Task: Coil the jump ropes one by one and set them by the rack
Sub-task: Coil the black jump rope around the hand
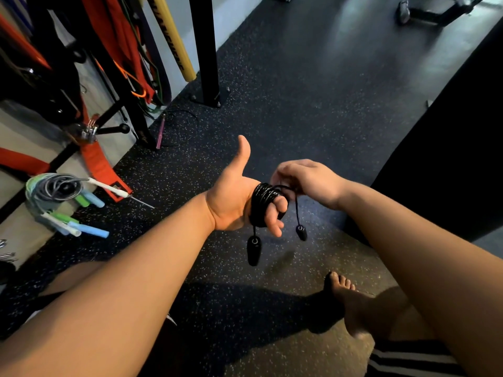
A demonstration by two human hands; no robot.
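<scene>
A thin black jump rope point(261, 203) is wound in several turns round the fingers of the left hand point(231, 204). The thumb of this hand is raised and its fingers are curled round the coil. The strand just beside the coil is pinched by the right hand point(307, 180), whose fingers are bent downward. Two black oval handles point(254, 251) are hung below the coil, above the middle of the dark speckled rubber floor point(299, 104). At the left edge of the floor, by the black metal rack point(128, 104), a bundle of coiled ropes point(51, 190) with green, blue and white handles is laid. A purple-handled rope point(161, 133) is seen near the rack's foot.
</scene>
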